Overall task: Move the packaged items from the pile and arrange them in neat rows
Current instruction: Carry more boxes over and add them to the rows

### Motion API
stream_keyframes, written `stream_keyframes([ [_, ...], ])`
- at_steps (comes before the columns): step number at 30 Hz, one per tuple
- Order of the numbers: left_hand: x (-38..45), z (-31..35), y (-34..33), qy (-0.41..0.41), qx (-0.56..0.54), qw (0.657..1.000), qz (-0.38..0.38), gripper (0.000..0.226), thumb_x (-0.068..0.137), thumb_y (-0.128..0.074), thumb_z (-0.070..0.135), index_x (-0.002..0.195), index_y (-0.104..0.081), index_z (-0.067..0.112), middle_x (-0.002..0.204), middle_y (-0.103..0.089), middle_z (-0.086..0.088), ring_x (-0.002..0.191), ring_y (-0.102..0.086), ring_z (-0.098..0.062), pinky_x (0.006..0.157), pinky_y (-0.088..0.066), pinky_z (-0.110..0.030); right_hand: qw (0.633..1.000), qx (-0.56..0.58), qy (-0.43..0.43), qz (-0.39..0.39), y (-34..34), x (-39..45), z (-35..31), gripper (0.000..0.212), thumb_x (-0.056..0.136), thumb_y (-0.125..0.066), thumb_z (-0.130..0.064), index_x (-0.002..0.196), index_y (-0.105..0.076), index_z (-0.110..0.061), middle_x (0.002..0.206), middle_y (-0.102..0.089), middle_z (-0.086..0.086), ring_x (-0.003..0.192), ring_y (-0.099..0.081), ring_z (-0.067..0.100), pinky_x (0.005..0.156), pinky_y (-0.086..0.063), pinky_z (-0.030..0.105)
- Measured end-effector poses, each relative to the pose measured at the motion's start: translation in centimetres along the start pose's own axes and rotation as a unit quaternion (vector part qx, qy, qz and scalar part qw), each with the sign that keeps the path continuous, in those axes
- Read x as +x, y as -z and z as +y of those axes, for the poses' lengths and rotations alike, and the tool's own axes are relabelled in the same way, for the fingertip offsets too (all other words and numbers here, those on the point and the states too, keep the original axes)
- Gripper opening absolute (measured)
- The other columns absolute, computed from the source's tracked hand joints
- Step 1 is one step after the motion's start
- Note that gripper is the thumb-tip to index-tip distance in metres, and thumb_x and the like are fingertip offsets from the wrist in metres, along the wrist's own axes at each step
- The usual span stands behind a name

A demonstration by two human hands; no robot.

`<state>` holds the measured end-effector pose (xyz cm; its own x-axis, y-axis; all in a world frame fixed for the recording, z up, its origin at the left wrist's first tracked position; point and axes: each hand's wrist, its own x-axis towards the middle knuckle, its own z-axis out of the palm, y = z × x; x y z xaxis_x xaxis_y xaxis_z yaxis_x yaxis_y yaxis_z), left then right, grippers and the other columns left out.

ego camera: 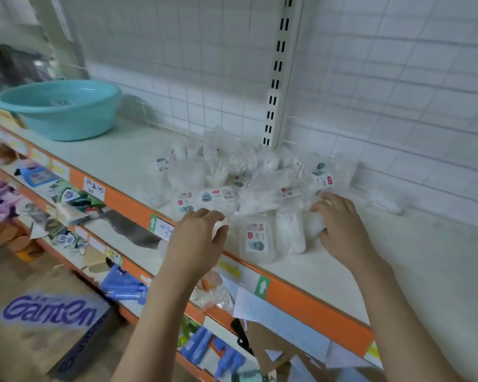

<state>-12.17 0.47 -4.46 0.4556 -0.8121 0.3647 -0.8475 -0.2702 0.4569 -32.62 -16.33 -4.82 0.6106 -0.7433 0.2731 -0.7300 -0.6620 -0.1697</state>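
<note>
Below, "Gaintson"-like blue lettering is seen on a floor box; packet labels are too blurred to be read. Clear crinkled packets are heaped on the pale shelf, against the gridded back wall. The left hand, fingers loosely curled, hovers at the heap's front; whether anything is held cannot be told. A white packet is gripped by the right hand. A teal plastic basin stands well apart.

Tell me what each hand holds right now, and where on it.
The right hand grips a clear plastic packet of white items at its right end. The left hand hovers, fingers curled, over another packet; no hold is visible.
</note>
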Motion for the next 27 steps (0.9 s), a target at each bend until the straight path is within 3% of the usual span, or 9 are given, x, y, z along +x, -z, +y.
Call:
stream_keyframes([
  [4,3.2,2.0,-2.1,-0.063,-0.024,0.998,0.0,0.031,0.08,-0.067,0.014,0.108,-0.06,0.002,0.111,-0.058,-0.016,0.104,-0.051,-0.037,0.088,-0.043,-0.044,0.995,-0.033,-0.046,0.077,0.4,-2.7,1.1,0.043,0.059,-0.076,-0.001,0.096,-0.062,-0.016,0.102,-0.057,0.006,0.094,-0.054,0.032,0.073,-0.042,0.038],
  [7,5.5,3.4,-2.7,-0.088,-0.045,0.995,0.013,0.048,0.078,-0.069,0.012,0.12,-0.05,-0.001,0.118,-0.053,-0.02,0.111,-0.046,-0.04,0.093,-0.038,-0.043,0.988,-0.015,-0.101,0.117,1.1,-5.1,1.9,0.037,0.064,-0.076,-0.002,0.096,-0.062,-0.012,0.101,-0.06,0.006,0.096,-0.056,0.032,0.075,-0.044,0.039],
  [11,8.1,3.9,-3.4,-0.101,-0.036,0.993,-0.04,0.08,0.08,-0.069,0.022,0.143,-0.022,0.007,0.141,-0.034,-0.016,0.13,-0.028,-0.032,0.107,-0.019,-0.036,0.98,-0.002,-0.139,0.143,1.4,-7.6,2.5,0.037,0.065,-0.075,0.002,0.097,-0.061,-0.01,0.099,-0.062,0.008,0.095,-0.058,0.034,0.076,-0.046,0.042],
  [18,9.0,4.8,-4.1,-0.1,-0.023,0.995,0.002,0.078,0.06,-0.082,0.032,0.126,-0.046,0.014,0.115,-0.057,-0.016,0.105,-0.05,-0.036,0.091,-0.029,-0.037,0.973,0.031,-0.16,0.164,1.6,-8.9,3.2,0.035,0.068,-0.073,-0.001,0.098,-0.059,-0.011,0.098,-0.062,0.006,0.094,-0.058,0.032,0.077,-0.046,0.039],
  [22,6.4,8.0,-3.6,-0.129,-0.088,0.987,0.028,0.077,0.061,-0.083,0.02,0.129,-0.046,0.016,0.115,-0.046,-0.017,0.101,-0.048,-0.037,0.085,-0.04,-0.04,0.964,0.071,-0.169,0.192,2.9,-9.8,4.0,0.033,0.074,-0.071,-0.004,0.103,-0.057,-0.01,0.101,-0.062,0.005,0.093,-0.057,0.025,0.075,-0.034,0.019],
  [27,2.0,14.6,-4.8,-0.164,-0.134,0.977,0.033,0.075,0.068,-0.077,0.013,0.134,-0.041,0.016,0.124,-0.038,-0.015,0.098,-0.052,-0.03,0.072,-0.04,-0.029,0.952,0.125,-0.181,0.214,5.7,-13.8,7.5,0.036,0.074,-0.068,-0.004,0.106,-0.051,-0.011,0.101,-0.059,0.002,0.092,-0.057,0.025,0.072,-0.038,0.025],
])
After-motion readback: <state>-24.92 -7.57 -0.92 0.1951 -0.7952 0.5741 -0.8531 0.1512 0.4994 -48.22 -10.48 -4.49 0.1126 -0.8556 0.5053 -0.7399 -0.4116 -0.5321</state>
